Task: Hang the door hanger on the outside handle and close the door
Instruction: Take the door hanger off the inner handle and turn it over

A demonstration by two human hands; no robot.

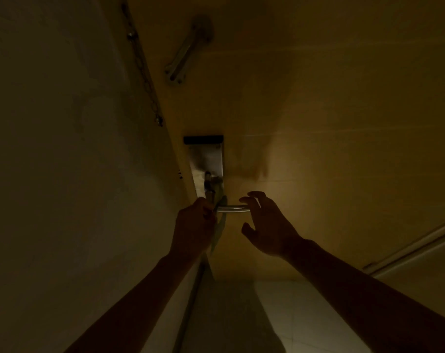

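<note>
The light is very poor, and I report only what I can make out. At far left stands a pale wall (51, 149), bare and in shadow. Along the edge where it meets the door (318, 98) a security chain (142, 72) runs down the frame, its long axis following that edge. On the door face to its right sits a metal swing-bar latch (185, 54), lying diagonally, lower end to the left.

My left hand (193, 225) is at the door's edge, fingers curled shut around the door hanger (220, 220). The hanger appears edge-on as a thin greenish strip. Its long axis runs roughly vertically, the upper end at the base of the handle (233, 208) and the lower end pointing down toward the floor (305, 314). I cannot tell whether its hole is seated over the handle. Above the hand, the metal lock plate (207, 159) is mounted upright on the door, with a dark block across its top.

The handle is a lever; it projects horizontally, pointing right from the plate. My right hand (267, 222) is at its free end, fingers spread and loosely curved, tips at or just over the bar, thumb below it, not clamped on it. Whether the fingertips touch the bar I cannot tell.

At lower right is pale tiled floor.
</note>
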